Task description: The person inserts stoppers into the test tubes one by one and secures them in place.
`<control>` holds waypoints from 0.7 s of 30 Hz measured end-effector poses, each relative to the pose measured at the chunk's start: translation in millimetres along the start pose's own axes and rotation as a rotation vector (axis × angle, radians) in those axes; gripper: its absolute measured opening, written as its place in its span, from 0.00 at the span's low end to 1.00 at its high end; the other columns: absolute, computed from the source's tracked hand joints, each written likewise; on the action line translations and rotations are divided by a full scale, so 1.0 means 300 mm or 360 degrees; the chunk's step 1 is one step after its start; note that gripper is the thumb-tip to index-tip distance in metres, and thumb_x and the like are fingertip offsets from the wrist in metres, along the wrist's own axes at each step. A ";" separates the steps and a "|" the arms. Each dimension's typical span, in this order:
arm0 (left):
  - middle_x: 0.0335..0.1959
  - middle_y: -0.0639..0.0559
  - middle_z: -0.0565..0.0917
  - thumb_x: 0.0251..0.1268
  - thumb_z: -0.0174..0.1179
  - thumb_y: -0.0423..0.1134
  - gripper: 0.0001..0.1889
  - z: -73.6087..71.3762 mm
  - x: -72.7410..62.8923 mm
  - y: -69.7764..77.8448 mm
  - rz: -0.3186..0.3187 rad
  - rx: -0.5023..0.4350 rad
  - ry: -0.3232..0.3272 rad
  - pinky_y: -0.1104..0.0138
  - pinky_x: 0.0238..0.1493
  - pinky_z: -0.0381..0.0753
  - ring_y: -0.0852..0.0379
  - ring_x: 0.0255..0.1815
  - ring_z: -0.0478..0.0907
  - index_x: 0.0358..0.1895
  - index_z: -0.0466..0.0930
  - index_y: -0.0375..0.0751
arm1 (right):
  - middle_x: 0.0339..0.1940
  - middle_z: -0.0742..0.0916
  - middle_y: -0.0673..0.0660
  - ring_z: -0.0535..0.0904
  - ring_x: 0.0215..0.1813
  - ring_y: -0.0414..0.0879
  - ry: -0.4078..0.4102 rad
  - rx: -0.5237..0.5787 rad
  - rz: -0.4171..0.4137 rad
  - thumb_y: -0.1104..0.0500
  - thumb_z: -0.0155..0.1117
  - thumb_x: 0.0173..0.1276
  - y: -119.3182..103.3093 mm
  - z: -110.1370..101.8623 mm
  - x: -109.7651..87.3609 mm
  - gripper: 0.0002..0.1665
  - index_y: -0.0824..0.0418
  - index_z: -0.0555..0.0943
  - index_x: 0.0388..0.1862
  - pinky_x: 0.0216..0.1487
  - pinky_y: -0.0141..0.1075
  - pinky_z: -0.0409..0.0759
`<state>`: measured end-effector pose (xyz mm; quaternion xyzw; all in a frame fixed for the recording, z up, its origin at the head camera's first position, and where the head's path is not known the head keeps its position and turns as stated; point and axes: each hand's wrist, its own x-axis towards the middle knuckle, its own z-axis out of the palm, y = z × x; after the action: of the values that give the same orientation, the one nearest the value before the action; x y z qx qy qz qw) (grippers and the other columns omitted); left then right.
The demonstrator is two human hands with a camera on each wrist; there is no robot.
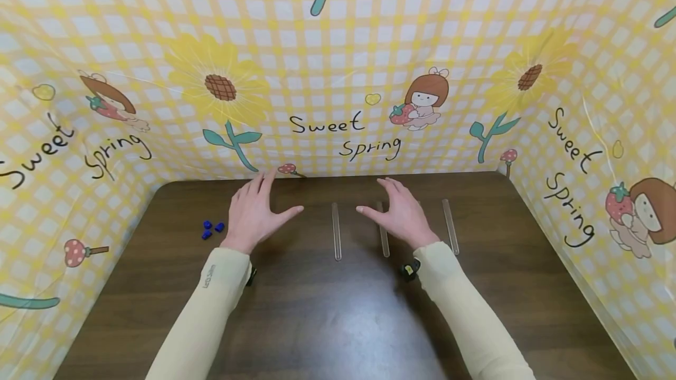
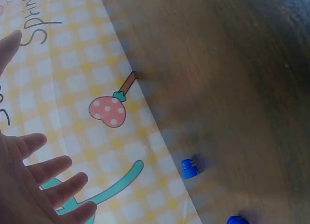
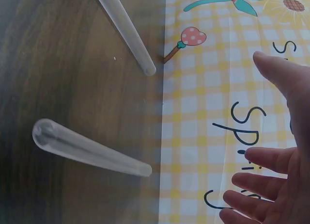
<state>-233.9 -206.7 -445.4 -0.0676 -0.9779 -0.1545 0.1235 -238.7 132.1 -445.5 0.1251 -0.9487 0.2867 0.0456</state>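
Note:
My left hand (image 1: 252, 211) hovers over the back left of the table with its fingers straight and thumb spread, holding nothing. Just left of it lie three small blue pieces (image 1: 206, 234), which look like caps or stoppers; in the left wrist view one blue piece (image 2: 189, 168) is near the cloth edge. My right hand (image 1: 405, 216), likewise spread and holding nothing, is above the clear test tubes. One clear tube (image 1: 336, 232) lies between the hands, another tube (image 1: 384, 239) is partly covered by the right hand, and a third tube (image 1: 450, 227) lies to its right.
The dark wooden table (image 1: 327, 321) is walled at the back and both sides by a yellow checked cloth (image 1: 327, 63) with printed flowers and lettering. A dark wrist device (image 1: 410, 270) sits by the right cuff.

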 end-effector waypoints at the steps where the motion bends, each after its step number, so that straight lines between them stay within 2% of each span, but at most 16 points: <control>1: 0.77 0.36 0.60 0.53 0.54 0.82 0.59 0.000 -0.003 -0.002 0.0002 -0.0008 0.0002 0.37 0.69 0.56 0.33 0.73 0.60 0.82 0.52 0.50 | 0.77 0.68 0.61 0.63 0.75 0.60 -0.0010 0.0000 0.0006 0.22 0.63 0.61 -0.002 0.003 -0.003 0.58 0.55 0.65 0.79 0.69 0.61 0.66; 5: 0.76 0.36 0.62 0.54 0.54 0.82 0.59 0.002 -0.016 -0.014 0.0005 -0.0028 0.0010 0.37 0.67 0.60 0.32 0.71 0.62 0.82 0.54 0.47 | 0.75 0.71 0.60 0.66 0.74 0.58 -0.0033 0.0008 0.0013 0.26 0.65 0.63 -0.007 0.014 -0.014 0.54 0.56 0.67 0.77 0.69 0.57 0.67; 11: 0.74 0.34 0.65 0.56 0.55 0.81 0.58 0.014 -0.036 -0.029 -0.0027 -0.0050 -0.0035 0.37 0.65 0.64 0.31 0.70 0.63 0.81 0.55 0.42 | 0.71 0.75 0.59 0.69 0.71 0.56 -0.0054 0.0043 -0.0003 0.29 0.65 0.66 -0.008 0.035 -0.027 0.50 0.59 0.69 0.75 0.68 0.54 0.69; 21: 0.72 0.33 0.66 0.57 0.56 0.79 0.57 0.038 -0.062 -0.045 -0.0064 -0.0064 -0.0060 0.37 0.65 0.65 0.31 0.69 0.64 0.81 0.55 0.42 | 0.69 0.76 0.60 0.71 0.70 0.56 -0.0065 0.0072 -0.0012 0.33 0.66 0.68 -0.018 0.068 -0.046 0.46 0.61 0.71 0.73 0.68 0.51 0.69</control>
<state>-221.0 -217.5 -464.5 -0.0533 -0.9779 -0.1752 0.1005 -224.3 119.5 -461.8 0.1356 -0.9423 0.3052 0.0244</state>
